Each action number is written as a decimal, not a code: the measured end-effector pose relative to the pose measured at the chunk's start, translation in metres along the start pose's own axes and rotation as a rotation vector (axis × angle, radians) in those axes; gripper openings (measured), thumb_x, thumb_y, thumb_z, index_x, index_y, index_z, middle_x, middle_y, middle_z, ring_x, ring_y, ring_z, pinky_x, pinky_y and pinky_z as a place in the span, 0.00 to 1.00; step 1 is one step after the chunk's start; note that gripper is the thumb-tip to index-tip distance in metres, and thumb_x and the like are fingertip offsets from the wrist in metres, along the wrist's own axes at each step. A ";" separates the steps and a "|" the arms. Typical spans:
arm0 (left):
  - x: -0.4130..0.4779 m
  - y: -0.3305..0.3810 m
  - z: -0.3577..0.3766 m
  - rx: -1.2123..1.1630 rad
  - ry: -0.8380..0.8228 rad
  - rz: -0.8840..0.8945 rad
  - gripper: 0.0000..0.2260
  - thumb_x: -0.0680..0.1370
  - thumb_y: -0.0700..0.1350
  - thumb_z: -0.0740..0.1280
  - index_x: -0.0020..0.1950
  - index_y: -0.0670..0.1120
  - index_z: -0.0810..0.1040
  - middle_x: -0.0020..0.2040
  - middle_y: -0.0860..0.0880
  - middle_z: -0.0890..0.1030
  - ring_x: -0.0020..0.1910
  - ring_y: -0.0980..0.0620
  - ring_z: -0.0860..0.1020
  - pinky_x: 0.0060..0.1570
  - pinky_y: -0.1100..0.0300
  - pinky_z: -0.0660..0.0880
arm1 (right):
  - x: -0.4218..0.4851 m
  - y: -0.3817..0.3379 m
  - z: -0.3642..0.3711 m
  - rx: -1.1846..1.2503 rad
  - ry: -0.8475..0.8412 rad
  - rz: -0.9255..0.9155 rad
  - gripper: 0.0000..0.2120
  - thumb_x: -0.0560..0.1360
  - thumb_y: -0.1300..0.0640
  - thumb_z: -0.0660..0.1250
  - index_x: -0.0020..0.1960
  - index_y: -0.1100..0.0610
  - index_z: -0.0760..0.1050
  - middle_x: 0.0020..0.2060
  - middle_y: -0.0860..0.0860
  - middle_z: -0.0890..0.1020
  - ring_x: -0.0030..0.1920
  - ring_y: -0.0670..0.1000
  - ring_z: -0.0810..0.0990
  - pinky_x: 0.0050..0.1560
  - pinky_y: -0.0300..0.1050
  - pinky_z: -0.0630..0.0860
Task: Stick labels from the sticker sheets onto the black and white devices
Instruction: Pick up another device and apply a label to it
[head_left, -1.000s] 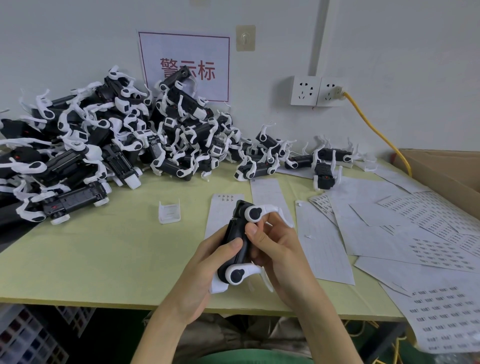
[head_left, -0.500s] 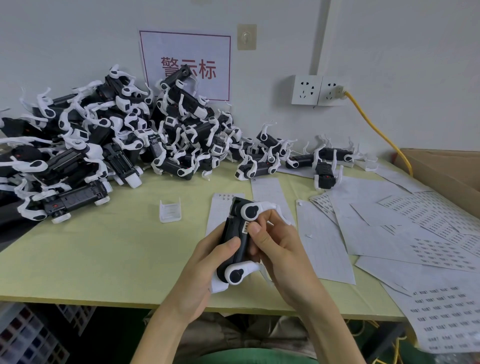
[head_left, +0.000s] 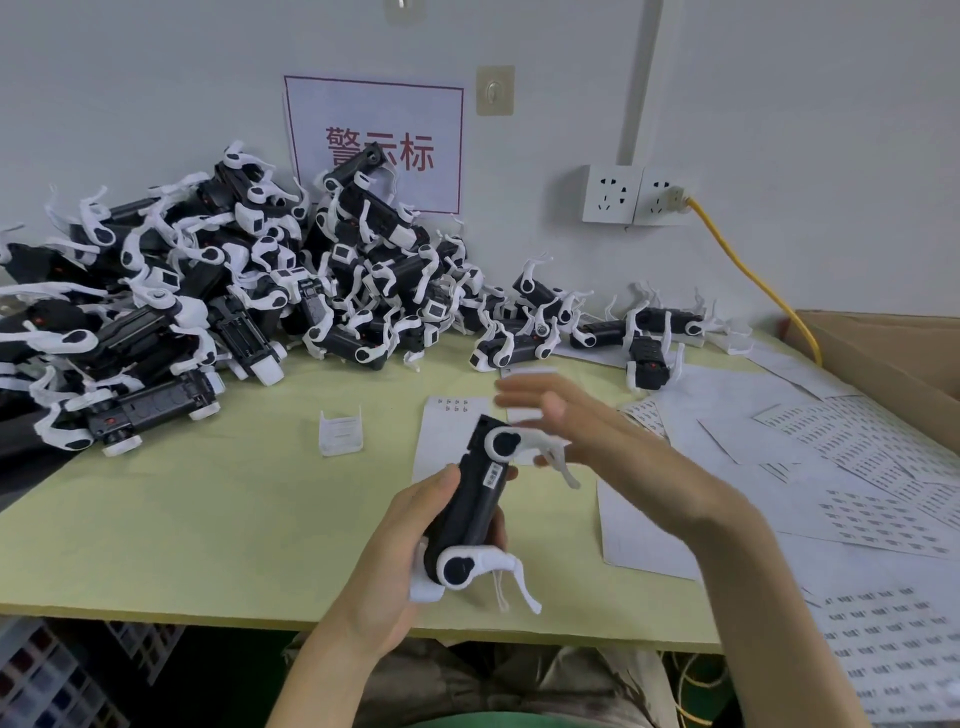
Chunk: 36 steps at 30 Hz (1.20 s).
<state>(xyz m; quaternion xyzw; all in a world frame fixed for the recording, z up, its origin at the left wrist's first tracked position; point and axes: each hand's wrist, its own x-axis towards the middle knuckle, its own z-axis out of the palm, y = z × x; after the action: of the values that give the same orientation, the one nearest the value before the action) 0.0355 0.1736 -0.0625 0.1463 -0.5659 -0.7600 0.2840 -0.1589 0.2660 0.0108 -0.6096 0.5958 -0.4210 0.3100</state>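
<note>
1. Your left hand (head_left: 405, 551) has its grip round the device (head_left: 470, 504), held over the desk's (head_left: 156, 519) near edge.
2. Small label (head_left: 493, 474) sits on its side; this unit looks done.
3. Your right hand (head_left: 566, 423): blurred, grip released, empty, just beyond it.
4. Next, prob.: set it down, peel a fresh label from the sticker sheets (head_left: 857, 452) at right.

light: even, soft, indoor | shadows: faint | blur: right hand (head_left: 566, 426) smeared | edges: wide-angle bowing
</note>
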 end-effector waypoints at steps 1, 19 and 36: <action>0.000 0.000 0.001 -0.026 0.002 -0.017 0.33 0.68 0.70 0.74 0.57 0.42 0.85 0.47 0.39 0.81 0.48 0.43 0.79 0.55 0.51 0.75 | 0.003 -0.006 -0.003 -0.067 -0.104 0.048 0.24 0.75 0.30 0.59 0.69 0.35 0.71 0.64 0.34 0.78 0.62 0.37 0.78 0.60 0.43 0.75; 0.013 -0.008 -0.014 -0.244 0.234 0.238 0.19 0.81 0.55 0.57 0.56 0.47 0.83 0.65 0.42 0.81 0.61 0.38 0.82 0.50 0.49 0.84 | -0.015 0.056 -0.086 0.988 0.348 0.294 0.27 0.77 0.43 0.66 0.66 0.64 0.75 0.54 0.66 0.80 0.40 0.58 0.82 0.36 0.45 0.83; 0.016 -0.007 -0.012 -0.213 0.236 0.227 0.15 0.82 0.50 0.58 0.48 0.52 0.84 0.56 0.47 0.83 0.48 0.48 0.84 0.41 0.60 0.81 | 0.018 0.106 -0.133 0.739 0.978 0.387 0.08 0.80 0.59 0.65 0.57 0.57 0.78 0.51 0.54 0.87 0.47 0.54 0.87 0.43 0.44 0.77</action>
<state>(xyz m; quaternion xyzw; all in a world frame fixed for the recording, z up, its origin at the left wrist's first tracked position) 0.0272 0.1564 -0.0712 0.1389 -0.4578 -0.7563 0.4463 -0.3270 0.2541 -0.0196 -0.0815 0.5832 -0.7644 0.2626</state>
